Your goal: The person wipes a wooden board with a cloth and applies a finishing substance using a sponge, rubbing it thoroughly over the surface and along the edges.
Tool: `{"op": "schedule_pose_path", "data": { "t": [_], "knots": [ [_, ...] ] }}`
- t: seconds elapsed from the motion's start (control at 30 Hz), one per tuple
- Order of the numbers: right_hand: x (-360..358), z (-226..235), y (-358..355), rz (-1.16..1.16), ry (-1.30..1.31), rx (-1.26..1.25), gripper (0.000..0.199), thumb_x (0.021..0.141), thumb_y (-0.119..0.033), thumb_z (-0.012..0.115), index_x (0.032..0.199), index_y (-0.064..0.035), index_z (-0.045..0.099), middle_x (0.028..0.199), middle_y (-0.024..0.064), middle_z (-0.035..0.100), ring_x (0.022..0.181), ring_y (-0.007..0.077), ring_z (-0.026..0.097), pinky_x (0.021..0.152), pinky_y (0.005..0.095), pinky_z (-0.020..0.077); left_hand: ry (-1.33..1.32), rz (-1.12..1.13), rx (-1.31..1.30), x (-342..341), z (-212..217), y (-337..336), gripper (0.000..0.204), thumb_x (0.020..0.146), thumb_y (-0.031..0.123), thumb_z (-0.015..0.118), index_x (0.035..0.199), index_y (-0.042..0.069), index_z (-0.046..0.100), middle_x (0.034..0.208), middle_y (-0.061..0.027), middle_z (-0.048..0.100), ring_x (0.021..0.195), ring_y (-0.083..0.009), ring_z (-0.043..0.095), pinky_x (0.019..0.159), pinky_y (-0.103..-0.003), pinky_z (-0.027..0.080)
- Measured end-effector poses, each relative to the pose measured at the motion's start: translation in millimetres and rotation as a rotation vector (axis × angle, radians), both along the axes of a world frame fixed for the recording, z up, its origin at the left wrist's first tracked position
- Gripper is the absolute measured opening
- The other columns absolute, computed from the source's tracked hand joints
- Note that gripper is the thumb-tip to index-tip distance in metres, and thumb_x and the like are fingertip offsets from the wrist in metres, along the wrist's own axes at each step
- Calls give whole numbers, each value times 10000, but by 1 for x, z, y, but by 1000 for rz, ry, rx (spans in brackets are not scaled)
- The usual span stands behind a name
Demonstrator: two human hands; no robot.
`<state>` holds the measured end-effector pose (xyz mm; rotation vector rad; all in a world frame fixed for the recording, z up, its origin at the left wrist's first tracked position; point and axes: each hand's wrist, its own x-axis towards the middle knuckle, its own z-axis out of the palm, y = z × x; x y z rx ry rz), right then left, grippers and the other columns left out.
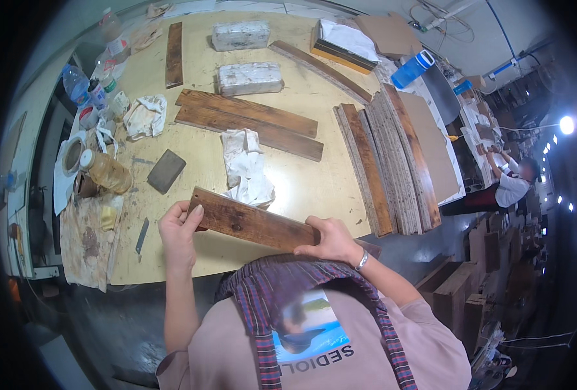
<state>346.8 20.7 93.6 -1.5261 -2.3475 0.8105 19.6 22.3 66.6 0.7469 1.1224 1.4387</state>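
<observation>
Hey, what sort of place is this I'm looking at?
Probably a woodworking workshop, perhaps for finishing wood: a brown plank is being held over a table with a stack of boards on its right, and a stained rag lies near a jar of amber liquid.

Before the left hand (179,237) and the right hand (331,240) spreads a broad, pale-yellow table (201,159) with a smooth, stained top. Nearer the body than the left hand lies smooth, dark-grey floor (123,318). Far beyond the right hand is a pale-grey wall (474,36). Well right of that hand, round, glowing white lamps (566,125) run through a dim hall; nearer it stand brown, box-like wooden pieces (454,286).
</observation>
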Motion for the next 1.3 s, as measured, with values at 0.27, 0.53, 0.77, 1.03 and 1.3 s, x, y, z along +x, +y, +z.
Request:
{"op": "schedule_pose_path", "data": {
  "t": [0.27,0.53,0.77,1.03,1.3],
  "knots": [
    [0,12,13,115,-179,32,567,624,-506,843,815,-33,596,569,166,558,566,382,600,552,430,472,94,-199,-88,-30,-11,-16,153,913,76,639,848,-58,674,726,11,603,651,-43,517,608,-225,477],
    [-23,22,9,210,-259,89,776,600,-494,841,1195,-90,550,869,144,623,752,345,641,641,438,504,100,-190,-238,-37,-9,-14,223,955,123,581,814,-36,651,705,-27,597,585,-132,617,609,-290,579],
    [-36,7,6,136,-293,72,697,597,-280,798,1220,-104,539,926,122,576,846,327,621,715,434,507,133,-282,-228,-49,-18,-14,234,965,125,567,822,-38,656,726,-40,617,642,-118,616,614,-278,562],
    [-37,-28,35,248,-183,-12,548,623,-200,746,1143,-103,602,971,108,579,958,318,579,813,434,481,1528,179,-92,-132,-80,-29,193,878,112,647,1045,19,674,938,-101,647,858,-276,615,734,-367,498],
    [-55,-75,40,385,-149,-46,642,588,-163,761,1209,-111,608,1014,122,548,980,325,548,817,421,481,1753,226,10,-139,-129,-72,140,896,142,626,993,42,624,931,-109,565,875,-299,561,726,-416,461]
  ]
}}
